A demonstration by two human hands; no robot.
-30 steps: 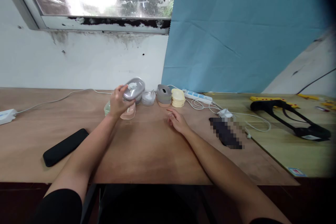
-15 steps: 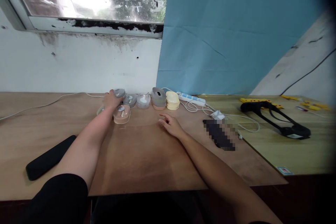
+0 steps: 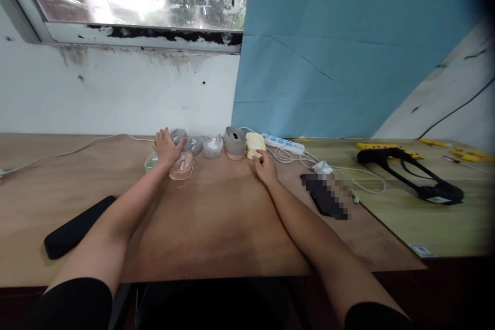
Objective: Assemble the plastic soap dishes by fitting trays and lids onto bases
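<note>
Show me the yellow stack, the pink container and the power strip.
Yellow stack point(image 3: 254, 142): head view, on the top piece's upper face.
Pink container point(image 3: 181, 169): head view, around the middle of its visible surface.
Power strip point(image 3: 285, 144): head view, midway along its length.

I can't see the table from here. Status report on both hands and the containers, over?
Left hand, fingers spread, at leftmost grey container. Right hand at yellow stack, grip unclear. Pink container close beside left hand.

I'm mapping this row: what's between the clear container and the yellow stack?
In the head view, a gray container with a peach base stands between them.
</note>
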